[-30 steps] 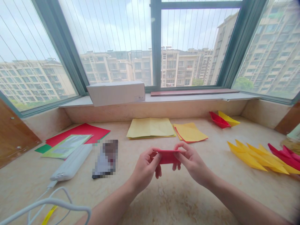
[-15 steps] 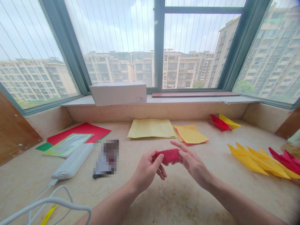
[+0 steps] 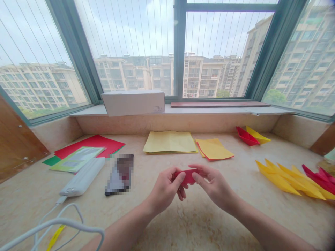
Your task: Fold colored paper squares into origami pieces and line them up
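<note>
Spanning the far wall, a green-framed bay window [image 3: 180, 52] overlooks apartment blocks; a white box [image 3: 133, 102] rests on its sill. Below it, the marble tabletop [image 3: 183, 223] carries red sheets [image 3: 91, 143] at left, pale yellow sheets [image 3: 170, 142] at centre, and folded yellow and red paper shapes [image 3: 288, 177] at right. A white power bank [image 3: 82, 176] lies left of centre. Above the tabletop's middle, the left hand [image 3: 163, 190] and right hand [image 3: 213, 184] hold a folded red paper [image 3: 187, 175], the fingers of both pinched on its ends.

bare counter [image 3: 188, 223] near hands, phone [image 3: 120, 174] left, folded paper boats [image 3: 290, 177] right, paper sheets [image 3: 170, 143] behind
</note>
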Action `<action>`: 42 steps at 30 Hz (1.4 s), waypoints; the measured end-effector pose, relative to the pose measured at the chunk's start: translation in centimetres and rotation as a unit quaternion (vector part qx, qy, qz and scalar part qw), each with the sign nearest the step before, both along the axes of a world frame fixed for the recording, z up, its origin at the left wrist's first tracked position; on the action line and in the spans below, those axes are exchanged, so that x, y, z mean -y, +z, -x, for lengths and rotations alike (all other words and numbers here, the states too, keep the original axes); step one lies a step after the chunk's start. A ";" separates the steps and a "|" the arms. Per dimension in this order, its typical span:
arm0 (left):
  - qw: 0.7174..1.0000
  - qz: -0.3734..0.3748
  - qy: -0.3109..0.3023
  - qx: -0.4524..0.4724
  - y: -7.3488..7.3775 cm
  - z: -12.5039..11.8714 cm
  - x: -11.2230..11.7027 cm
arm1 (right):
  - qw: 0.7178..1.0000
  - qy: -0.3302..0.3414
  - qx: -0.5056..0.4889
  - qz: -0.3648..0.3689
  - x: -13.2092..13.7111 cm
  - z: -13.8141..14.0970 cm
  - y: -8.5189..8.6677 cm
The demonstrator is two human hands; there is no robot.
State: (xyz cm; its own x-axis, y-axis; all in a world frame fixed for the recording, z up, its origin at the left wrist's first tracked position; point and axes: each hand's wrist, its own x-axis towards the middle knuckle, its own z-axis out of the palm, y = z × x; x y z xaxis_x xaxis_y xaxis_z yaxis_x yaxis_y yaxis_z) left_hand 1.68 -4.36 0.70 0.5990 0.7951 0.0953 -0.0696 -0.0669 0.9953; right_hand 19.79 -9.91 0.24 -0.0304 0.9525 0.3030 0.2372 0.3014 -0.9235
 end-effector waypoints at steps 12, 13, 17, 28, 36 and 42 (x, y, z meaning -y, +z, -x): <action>0.999 0.001 -0.038 0.023 0.1 0.1 -0.4 | 0.987 -0.003 0.131 -0.094 -0.3 -0.3 -0.1; 0.999 -0.004 -0.037 0.020 0.0 0.1 -0.4 | 0.986 0.005 0.134 -0.097 -0.2 -0.3 -0.1; 0.999 -0.028 -0.028 0.010 -0.3 0.1 -0.4 | 0.987 0.004 0.125 -0.096 -0.2 0.0 -0.3; 0.999 -0.038 -0.011 -0.021 0.0 0.0 -0.1 | 0.986 0.003 0.147 -0.081 0.0 0.3 -0.2; 0.997 -0.070 0.003 -0.019 0.3 0.1 0.0 | 0.985 0.032 0.136 -0.103 0.3 0.4 0.3; 0.998 -0.054 -0.002 -0.029 0.3 0.0 0.0 | 0.992 0.047 0.102 -0.058 0.4 0.4 0.8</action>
